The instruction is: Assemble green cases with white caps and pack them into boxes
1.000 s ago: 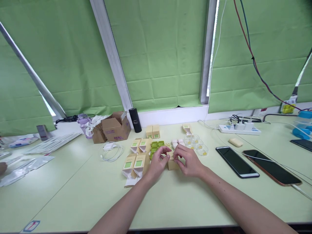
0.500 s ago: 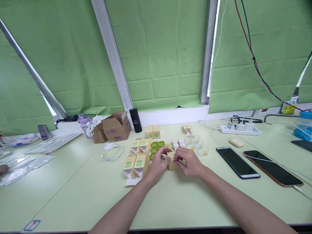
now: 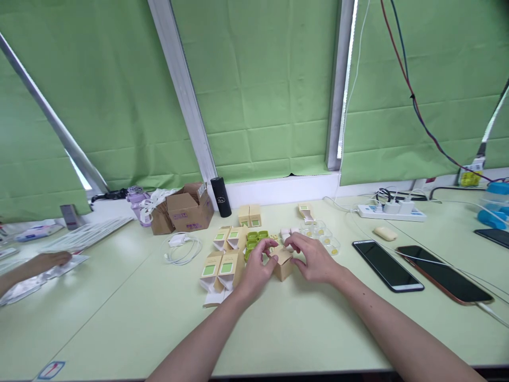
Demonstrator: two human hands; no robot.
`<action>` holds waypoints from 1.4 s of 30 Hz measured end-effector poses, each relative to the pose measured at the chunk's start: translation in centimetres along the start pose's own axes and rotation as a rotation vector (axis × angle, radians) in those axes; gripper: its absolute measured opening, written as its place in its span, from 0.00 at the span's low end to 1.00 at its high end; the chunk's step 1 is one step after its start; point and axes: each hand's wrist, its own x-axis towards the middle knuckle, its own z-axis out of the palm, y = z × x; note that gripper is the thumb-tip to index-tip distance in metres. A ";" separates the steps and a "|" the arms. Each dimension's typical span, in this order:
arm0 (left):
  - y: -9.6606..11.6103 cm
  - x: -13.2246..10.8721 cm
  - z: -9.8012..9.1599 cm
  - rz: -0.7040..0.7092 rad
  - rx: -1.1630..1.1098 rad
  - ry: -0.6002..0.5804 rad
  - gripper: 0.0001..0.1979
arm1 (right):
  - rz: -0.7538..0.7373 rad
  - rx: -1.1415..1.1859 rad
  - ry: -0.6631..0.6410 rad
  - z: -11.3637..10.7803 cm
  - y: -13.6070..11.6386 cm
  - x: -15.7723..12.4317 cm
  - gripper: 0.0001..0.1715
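A small tan cardboard box (image 3: 283, 269) sits turned at an angle on the table, its top face closed over. My left hand (image 3: 259, 269) grips its left side, thumb on the near left edge and fingers behind. On the right, my right hand (image 3: 313, 259) has its thumb and curled fingers around the box's top corner. Just left of my hands stand several open tan boxes (image 3: 228, 267) with green labels and white inner flaps. Small green square trays (image 3: 252, 244), white-pink blocks (image 3: 285, 233) and clear round cups (image 3: 331, 245) with yellow centres lie behind them.
Two tan boxes (image 3: 249, 215) and an open one (image 3: 306, 213) stand farther back. A phone (image 3: 387, 265), a power strip (image 3: 392, 212), a coiled white cable (image 3: 183, 249), a brown carton (image 3: 190, 208) and a black bottle (image 3: 221, 197) surround the area. Another person's hand (image 3: 51, 260) reaches in at far left.
The box has turned between my hands, so a corner now faces me. My right-hand fingers have spread slightly. At far left, another person's hand has come in over the plastic bags.
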 end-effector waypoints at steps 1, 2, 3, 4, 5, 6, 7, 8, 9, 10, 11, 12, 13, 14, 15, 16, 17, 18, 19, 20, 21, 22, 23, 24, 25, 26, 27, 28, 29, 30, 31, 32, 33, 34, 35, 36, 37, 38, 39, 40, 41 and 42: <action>-0.1 0.0 0.0 0.002 -0.011 0.009 0.14 | 0.025 -0.030 0.017 0.0 0.2 0.0 0.26; -0.2 0.0 0.0 0.003 -0.023 0.018 0.14 | 0.045 -0.052 0.038 -0.1 0.4 0.0 0.26; -0.2 0.1 0.0 0.002 -0.035 0.027 0.14 | 0.055 -0.061 0.055 -0.1 0.5 0.0 0.25; -0.3 0.1 0.0 0.000 -0.043 0.034 0.14 | 0.054 -0.056 0.062 -0.2 0.5 0.0 0.25; -0.3 0.1 0.0 -0.004 -0.048 0.040 0.14 | 0.044 -0.040 0.060 -0.2 0.5 0.0 0.24; -0.2 0.2 0.0 -0.008 -0.053 0.041 0.14 | 0.029 -0.018 0.050 -0.2 0.3 0.0 0.24; -0.2 0.2 0.0 -0.011 -0.060 0.041 0.15 | 0.012 0.003 0.034 -0.3 0.1 -0.1 0.24; -0.2 0.2 0.0 -0.012 -0.070 0.037 0.15 | -0.003 0.016 0.018 -0.2 -0.1 -0.1 0.25; -0.1 0.3 0.0 -0.011 -0.083 0.035 0.16 | -0.016 0.021 -0.002 -0.2 -0.3 -0.1 0.27; -0.1 0.3 0.1 -0.010 -0.096 0.036 0.16 | -0.025 0.020 -0.022 -0.2 -0.6 -0.1 0.29; -0.1 0.3 0.1 -0.009 -0.108 0.038 0.17 | -0.030 0.016 -0.042 -0.1 -0.8 -0.1 0.31; -0.2 0.4 0.1 -0.010 -0.115 0.043 0.17 | -0.030 0.011 -0.060 -0.1 -0.9 -0.1 0.32; -0.2 0.4 0.1 -0.013 -0.116 0.049 0.16 | -0.027 0.007 -0.074 -0.1 -1.1 -0.1 0.33; -0.3 0.4 0.1 -0.018 -0.112 0.055 0.16 | -0.021 0.004 -0.085 -0.2 -1.1 0.0 0.34; -0.3 0.5 0.1 -0.023 -0.104 0.064 0.15 | -0.015 0.003 -0.092 -0.2 -1.1 0.0 0.34; -0.4 0.5 0.1 -0.027 -0.094 0.072 0.15 | -0.008 0.002 -0.097 -0.3 -1.1 0.0 0.34; -0.4 0.6 0.1 -0.031 -0.085 0.082 0.15 | -0.003 0.002 -0.099 -0.5 -1.0 0.0 0.35; -0.5 0.6 0.0 -0.032 -0.077 0.095 0.14 | 0.001 0.000 -0.099 -0.5 -0.9 0.0 0.35; -0.5 0.6 0.0 -0.031 -0.070 0.108 0.14 | 0.004 -0.002 -0.096 -0.6 -0.7 0.0 0.36; -0.5 0.7 -0.1 -0.031 -0.062 0.121 0.14 | 0.006 -0.007 -0.091 -0.6 -0.6 0.0 0.37; -0.6 0.7 -0.1 -0.030 -0.053 0.133 0.13 | 0.008 -0.016 -0.086 -0.6 -0.4 0.0 0.37; -0.5 0.7 -0.1 -0.029 -0.041 0.143 0.12 | 0.012 -0.030 -0.080 -0.5 -0.1 0.0 0.38; -0.5 0.7 -0.1 -0.031 -0.026 0.148 0.12 | 0.018 -0.047 -0.074 -0.4 0.1 0.0 0.38; -0.4 0.6 -0.1 -0.036 -0.011 0.149 0.11 | 0.028 -0.068 -0.068 -0.2 0.3 0.0 0.38; -0.3 0.6 -0.1 -0.040 0.002 0.146 0.10 | 0.041 -0.090 -0.061 0.0 0.5 -0.1 0.38; -0.1 0.5 -0.1 -0.044 0.013 0.142 0.10 | 0.057 -0.111 -0.053 0.2 0.6 -0.1 0.37; 0.1 0.4 -0.1 -0.050 0.023 0.136 0.09 | 0.073 -0.131 -0.046 0.4 0.7 -0.1 0.36; 0.3 0.4 -0.1 -0.055 0.033 0.129 0.09 | 0.089 -0.150 -0.039 0.6 0.8 -0.1 0.35; 0.6 0.3 -0.1 -0.061 0.043 0.124 0.08 | 0.105 -0.170 -0.035 0.8 0.8 -0.1 0.34; 0.9 0.2 -0.1 -0.067 0.054 0.119 0.08 | 0.124 -0.190 -0.032 0.9 0.8 -0.1 0.32; 1.1 0.1 -0.2 -0.071 0.065 0.114 0.08 | 0.147 -0.211 -0.031 1.0 0.7 0.0 0.30; 1.3 0.0 -0.2 -0.073 0.074 0.112 0.08 | 0.174 -0.230 -0.033 1.1 0.6 0.0 0.28; 1.5 -0.1 -0.2 -0.072 0.081 0.114 0.07 | 0.205 -0.249 -0.038 1.1 0.6 0.1 0.27; 1.6 -0.1 -0.3 -0.068 0.085 0.119 0.07 | 0.237 -0.266 -0.047 1.1 0.5 0.2 0.26; 1.6 -0.1 -0.3 -0.064 0.086 0.127 0.07 | 0.270 -0.283 -0.057 1.0 0.5 0.2 0.25; 1.6 -0.1 -0.3 -0.058 0.085 0.136 0.07 | 0.301 -0.299 -0.067 1.0 0.5 0.3 0.24; 1.6 -0.1 -0.4 -0.051 0.085 0.146 0.06 | 0.328 -0.313 -0.075 0.9 0.5 0.4 0.24; 1.5 -0.1 -0.4 -0.040 0.090 0.153 0.06 | 0.354 -0.324 -0.079 0.9 0.5 0.4 0.23; 1.4 -0.1 -0.4 -0.024 0.107 0.159 0.06 | 0.376 -0.332 -0.079 0.8 0.5 0.5 0.23; 1.3 -0.1 -0.3 -0.002 0.142 0.165 0.06 | 0.395 -0.336 -0.075 0.8 0.5 0.5 0.22; 1.2 -0.2 -0.3 0.025 0.192 0.170 0.06 | 0.408 -0.340 -0.069 0.7 0.5 0.6 0.21; 1.2 -0.3 -0.2 0.058 0.255 0.171 0.07 | 0.418 -0.343 -0.061 0.7 0.5 0.6 0.20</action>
